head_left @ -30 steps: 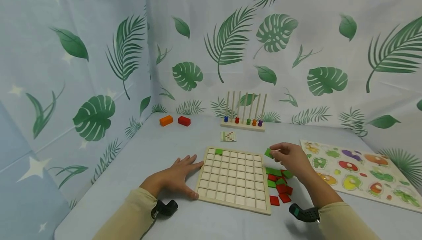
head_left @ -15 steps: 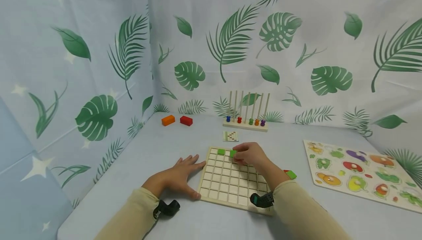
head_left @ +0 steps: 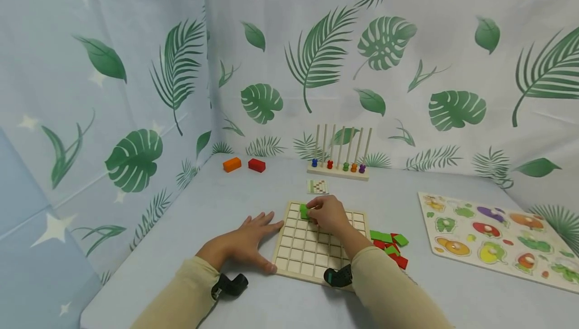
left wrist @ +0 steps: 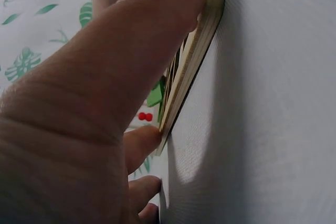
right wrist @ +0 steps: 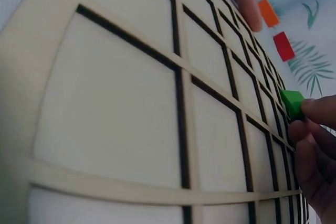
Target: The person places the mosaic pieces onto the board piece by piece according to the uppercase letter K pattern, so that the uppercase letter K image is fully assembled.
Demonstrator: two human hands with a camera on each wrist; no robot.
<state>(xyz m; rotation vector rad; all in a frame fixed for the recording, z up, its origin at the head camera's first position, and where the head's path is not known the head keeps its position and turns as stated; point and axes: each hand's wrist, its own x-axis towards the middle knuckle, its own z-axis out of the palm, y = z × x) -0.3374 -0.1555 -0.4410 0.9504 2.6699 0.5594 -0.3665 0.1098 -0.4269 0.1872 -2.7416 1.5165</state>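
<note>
A wooden grid board (head_left: 312, 256) lies on the table in the head view. My right hand (head_left: 311, 212) pinches a green square tile (head_left: 304, 212) over the cells near the board's far left corner. The wrist view shows the same green tile (right wrist: 292, 103) between my fingertips (right wrist: 320, 111), just above the grid (right wrist: 131, 103). I cannot tell whether another tile lies under it. My left hand (head_left: 253, 238) lies flat on the table, its thumb (left wrist: 157, 19) and fingers pressed against the board's left edge (left wrist: 194, 61).
A pile of loose green and red tiles (head_left: 389, 246) lies right of the board. Behind it are a small pattern card (head_left: 317, 186), a peg rack with coloured beads (head_left: 338, 160), and orange (head_left: 231, 164) and red (head_left: 256, 165) blocks. A picture puzzle (head_left: 493, 233) fills the right side.
My right hand carried a green tile from above the loose pile leftward across the board to its far left corner. The left hand stayed against the board's edge.
</note>
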